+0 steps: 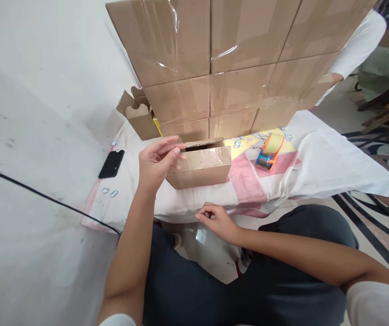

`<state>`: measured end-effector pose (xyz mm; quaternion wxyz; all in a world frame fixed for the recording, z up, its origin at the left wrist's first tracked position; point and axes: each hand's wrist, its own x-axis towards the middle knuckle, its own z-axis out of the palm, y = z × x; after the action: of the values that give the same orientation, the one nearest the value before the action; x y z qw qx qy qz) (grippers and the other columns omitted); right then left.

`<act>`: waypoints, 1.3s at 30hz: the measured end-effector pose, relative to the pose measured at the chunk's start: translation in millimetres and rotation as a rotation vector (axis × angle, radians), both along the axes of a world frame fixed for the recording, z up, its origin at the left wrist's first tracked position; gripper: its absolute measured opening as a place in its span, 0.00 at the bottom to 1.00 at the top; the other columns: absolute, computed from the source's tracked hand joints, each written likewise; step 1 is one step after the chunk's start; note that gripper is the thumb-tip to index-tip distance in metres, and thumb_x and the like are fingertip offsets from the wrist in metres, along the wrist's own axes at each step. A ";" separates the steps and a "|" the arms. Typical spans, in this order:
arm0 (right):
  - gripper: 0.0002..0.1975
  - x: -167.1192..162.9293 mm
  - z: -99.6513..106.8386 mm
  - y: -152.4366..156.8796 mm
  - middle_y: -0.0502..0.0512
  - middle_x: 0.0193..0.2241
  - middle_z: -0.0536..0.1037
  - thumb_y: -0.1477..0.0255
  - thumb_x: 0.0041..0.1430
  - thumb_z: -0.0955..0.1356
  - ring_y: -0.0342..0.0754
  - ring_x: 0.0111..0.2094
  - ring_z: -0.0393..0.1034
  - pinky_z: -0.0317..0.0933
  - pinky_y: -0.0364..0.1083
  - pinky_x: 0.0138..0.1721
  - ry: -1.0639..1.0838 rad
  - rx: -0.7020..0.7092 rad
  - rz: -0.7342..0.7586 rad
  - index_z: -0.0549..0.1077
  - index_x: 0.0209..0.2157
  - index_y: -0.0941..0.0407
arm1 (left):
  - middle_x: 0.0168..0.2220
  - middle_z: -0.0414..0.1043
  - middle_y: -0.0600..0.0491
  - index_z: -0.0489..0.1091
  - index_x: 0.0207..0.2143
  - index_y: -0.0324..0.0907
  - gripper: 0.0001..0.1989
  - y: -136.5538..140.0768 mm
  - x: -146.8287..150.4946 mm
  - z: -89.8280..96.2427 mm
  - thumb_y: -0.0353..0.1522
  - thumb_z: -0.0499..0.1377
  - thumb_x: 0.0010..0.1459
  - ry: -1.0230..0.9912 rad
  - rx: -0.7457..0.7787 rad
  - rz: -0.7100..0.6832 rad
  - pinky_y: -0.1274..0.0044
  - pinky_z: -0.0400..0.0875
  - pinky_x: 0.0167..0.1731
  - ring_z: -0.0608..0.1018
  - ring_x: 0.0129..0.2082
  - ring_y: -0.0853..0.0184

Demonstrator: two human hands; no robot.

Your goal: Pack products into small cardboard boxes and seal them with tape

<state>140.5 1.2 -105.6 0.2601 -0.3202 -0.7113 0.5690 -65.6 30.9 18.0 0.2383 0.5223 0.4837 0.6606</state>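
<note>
Box (199, 174), head view: mid-frame on the cloth-covered table (170, 206), lying long side toward the wearer. Dark gap (201, 147) along its top, so not fully closed; clear tape shines near its right end.

Left hand (158, 160) over the box's left end, fingers loosely extended, no grasp seen; contact with the cardboard cannot be told. Right hand (219, 222) below frame centre, before the table edge, loosely curled; cannot tell whether it pinches anything small.

Dispenser (265, 160) right of centre, clear of both hands. Phone (111, 164) left; carton (143, 123), flaps up, upper left; stack (238, 86) across the top. A white sleeve (360, 43), another person's, upper right.

Judgement: step in hand looks like handling the box's top. Any move at the gap would call for steadying the left end and flat, even finger pressure.
</note>
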 end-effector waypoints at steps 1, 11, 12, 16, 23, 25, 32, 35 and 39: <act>0.11 0.2 1.3 1.3 0.50 0.26 0.70 0.66 0.60 0.69 0.44 0.29 0.64 0.58 0.44 0.33 0.016 0.003 -0.002 0.73 0.26 0.57 | 0.38 0.83 0.50 0.78 0.44 0.44 0.14 6.7 -3.6 3.9 0.36 0.69 0.54 0.019 0.008 -0.005 0.76 0.81 0.29 0.83 0.28 0.68; 0.13 6.1 25.5 9.0 0.47 0.25 0.78 0.62 0.62 0.68 0.44 0.24 0.73 0.63 0.44 0.30 0.206 -0.363 0.061 0.60 0.35 0.52 | 0.41 0.82 0.49 0.77 0.46 0.45 0.11 68.3 -12.7 20.0 0.31 0.63 0.59 0.317 -0.093 -0.021 0.67 0.77 0.50 0.83 0.47 0.59; 0.13 6.2 26.0 8.6 0.47 0.25 0.78 0.62 0.62 0.68 0.43 0.23 0.72 0.63 0.44 0.29 0.210 -0.382 0.072 0.59 0.35 0.52 | 0.41 0.82 0.49 0.76 0.46 0.44 0.11 73.0 -14.1 16.6 0.31 0.62 0.60 0.359 -0.128 -0.028 0.67 0.76 0.51 0.83 0.47 0.59; 0.13 5.6 26.4 10.9 0.46 0.26 0.80 0.62 0.63 0.68 0.42 0.21 0.71 0.61 0.43 0.27 0.220 -0.408 0.105 0.58 0.37 0.52 | 0.41 0.83 0.49 0.76 0.46 0.44 0.12 87.7 -21.8 3.2 0.31 0.60 0.59 0.461 -0.277 -0.056 0.66 0.76 0.49 0.84 0.41 0.60; 0.11 4.4 22.3 16.3 0.45 0.27 0.78 0.68 0.62 0.66 0.41 0.20 0.70 0.61 0.43 0.26 0.196 -0.396 0.114 0.57 0.38 0.51 | 0.34 0.83 0.48 0.77 0.41 0.42 0.11 107.3 -31.6 13.3 0.31 0.66 0.53 0.431 -0.539 -0.153 0.72 0.78 0.32 0.84 0.35 0.58; 0.10 5.3 20.6 14.9 0.44 0.28 0.77 0.70 0.62 0.66 0.41 0.21 0.70 0.60 0.42 0.26 0.192 -0.370 0.131 0.57 0.39 0.51 | 0.33 0.83 0.47 0.77 0.39 0.42 0.11 107.6 -32.4 16.0 0.31 0.67 0.52 0.369 -0.543 -0.190 0.73 0.77 0.29 0.84 0.33 0.59; 0.09 12.0 26.8 12.3 0.46 0.29 0.75 0.73 0.62 0.64 0.42 0.24 0.69 0.61 0.42 0.27 0.164 -0.189 0.212 0.57 0.41 0.51 | 0.43 0.82 0.47 0.75 0.46 0.44 0.17 79.1 -26.7 3.7 0.38 0.67 0.55 0.147 -0.240 -0.066 0.75 0.80 0.35 0.84 0.39 0.63; 0.09 13.5 32.9 12.3 0.46 0.28 0.75 0.74 0.62 0.64 0.42 0.25 0.69 0.62 0.43 0.29 0.176 -0.141 0.218 0.58 0.41 0.51 | 0.45 0.81 0.46 0.73 0.47 0.43 0.18 72.4 -24.3 2.1 0.40 0.67 0.55 0.123 -0.206 0.003 0.77 0.79 0.27 0.83 0.30 0.66; 0.09 13.5 38.3 11.5 0.45 0.27 0.75 0.73 0.62 0.64 0.42 0.24 0.68 0.60 0.42 0.26 0.202 -0.127 0.223 0.57 0.40 0.51 | 0.48 0.80 0.45 0.71 0.46 0.44 0.20 75.3 -25.9 2.4 0.42 0.67 0.54 0.070 -0.302 -0.068 0.74 0.81 0.25 0.83 0.27 0.67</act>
<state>154.0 12.7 -67.2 0.2448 -0.1962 -0.6753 0.6675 -91.5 106.2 20.4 0.3194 0.5192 0.5678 0.5532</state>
